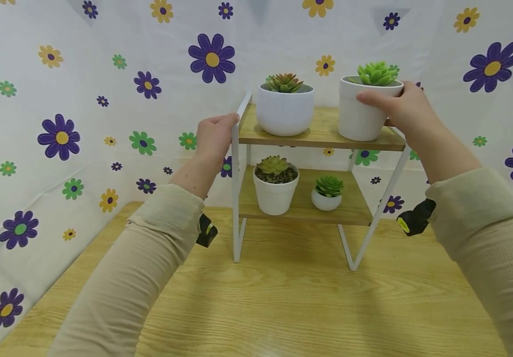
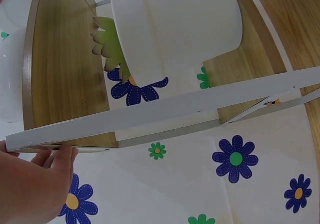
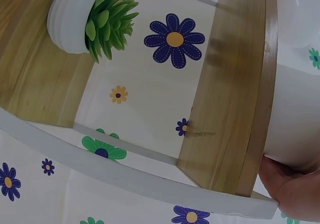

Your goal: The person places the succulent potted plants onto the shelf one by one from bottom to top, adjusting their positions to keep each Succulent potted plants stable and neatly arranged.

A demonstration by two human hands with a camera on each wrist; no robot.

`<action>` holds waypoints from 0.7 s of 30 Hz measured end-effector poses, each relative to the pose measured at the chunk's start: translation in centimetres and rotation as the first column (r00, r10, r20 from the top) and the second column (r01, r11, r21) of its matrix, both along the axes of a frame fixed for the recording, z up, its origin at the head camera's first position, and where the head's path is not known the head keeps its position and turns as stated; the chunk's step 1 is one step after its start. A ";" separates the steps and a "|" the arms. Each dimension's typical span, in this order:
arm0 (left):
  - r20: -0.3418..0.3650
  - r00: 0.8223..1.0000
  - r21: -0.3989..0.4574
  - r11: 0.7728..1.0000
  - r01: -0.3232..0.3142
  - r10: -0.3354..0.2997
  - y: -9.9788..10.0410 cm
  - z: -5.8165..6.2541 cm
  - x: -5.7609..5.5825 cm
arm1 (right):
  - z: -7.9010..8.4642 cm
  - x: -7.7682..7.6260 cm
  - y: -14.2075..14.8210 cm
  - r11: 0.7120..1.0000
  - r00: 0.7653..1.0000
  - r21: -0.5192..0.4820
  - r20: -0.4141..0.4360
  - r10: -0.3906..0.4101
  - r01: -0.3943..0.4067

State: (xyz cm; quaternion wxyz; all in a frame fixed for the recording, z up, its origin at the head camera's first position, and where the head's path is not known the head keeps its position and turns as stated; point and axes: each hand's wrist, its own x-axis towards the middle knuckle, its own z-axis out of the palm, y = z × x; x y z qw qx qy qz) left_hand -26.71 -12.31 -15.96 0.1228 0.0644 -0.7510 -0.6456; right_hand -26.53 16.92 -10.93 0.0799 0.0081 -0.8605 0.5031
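A two-tier plant shelf (image 1: 323, 142) with wooden boards and a white metal frame stands on the table. My left hand (image 1: 215, 139) grips the frame's upper left corner; the left wrist view shows that hand (image 2: 37, 184) at the end of the white bar. At the top right, my right hand (image 1: 410, 106) holds a tapered white pot (image 1: 361, 111) with a bright green succulent (image 1: 377, 73), thumb on its front. Whether the pot's base touches the board is unclear. Beside it on the upper board sits a rounded white pot (image 1: 285, 111) with a reddish-green succulent (image 1: 285, 83).
On the lower board stand a white pot (image 1: 276, 194) with a pale green succulent and a small white bowl pot (image 1: 326, 200) with a dark green one. The wooden table (image 1: 265, 302) extends in front. A white flower-patterned cloth (image 1: 82, 64) hangs behind and at the left.
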 end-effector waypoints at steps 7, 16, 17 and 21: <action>0.005 1.000 0.000 1.000 -0.003 0.003 0.0 0.0 0.0 | 0.1 -0.1 -0.2 1.000 1.000 0.006 0.013 0.005 -0.005; 0.016 1.000 -0.001 1.000 -0.008 0.008 -0.1 0.0 -0.3 | 0.0 -0.3 -0.5 1.000 1.000 -0.009 0.018 0.009 -0.009; 0.015 1.000 -0.002 1.000 -0.009 0.009 -0.1 -0.1 -0.3 | 0.0 -0.3 -0.6 1.000 1.000 -0.013 0.018 0.009 -0.009; 0.007 1.000 -0.060 0.998 -0.016 0.017 -0.1 -0.4 -0.3 | -0.3 0.0 -0.8 0.999 1.000 -0.041 0.014 -0.009 0.009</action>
